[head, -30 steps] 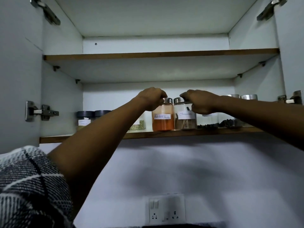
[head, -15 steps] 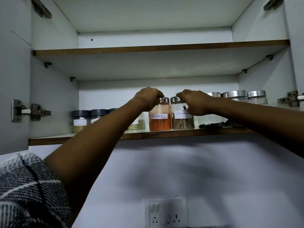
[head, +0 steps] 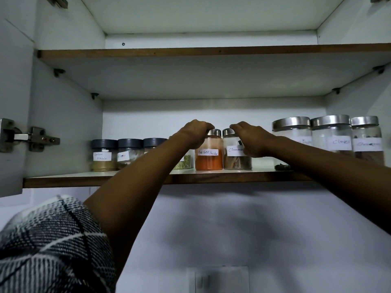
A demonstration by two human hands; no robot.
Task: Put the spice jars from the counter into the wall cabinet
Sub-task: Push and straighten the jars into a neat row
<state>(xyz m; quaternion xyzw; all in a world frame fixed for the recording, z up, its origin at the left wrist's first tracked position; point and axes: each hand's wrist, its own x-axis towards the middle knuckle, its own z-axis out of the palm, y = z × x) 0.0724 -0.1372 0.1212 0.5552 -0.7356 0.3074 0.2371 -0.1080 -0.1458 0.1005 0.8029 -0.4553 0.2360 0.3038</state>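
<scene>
Two small steel-lidded jars stand side by side on the lower shelf (head: pixel 135 179) of the open wall cabinet. The red chilli powder jar (head: pixel 209 158) is orange; my left hand (head: pixel 195 133) grips its lid from above. Right beside it stands the cinnamon jar (head: pixel 233 159), and my right hand (head: pixel 251 139) curls over its lid and upper side. Both jars rest upright on the shelf board.
Three dark-lidded small jars (head: pixel 103 154) line the shelf's left part, with a green-filled jar (head: pixel 186 162) behind my left arm. Three big steel-lidded jars (head: pixel 331 134) stand at right. The upper shelf (head: pixel 211 52) is bare. A door hinge (head: pixel 29 138) sits left, a wall socket (head: pixel 218 280) below.
The view has shifted closer and lower toward the shelf. Both hands stay on the two jars' lids, which stand at the same spot on the shelf.
</scene>
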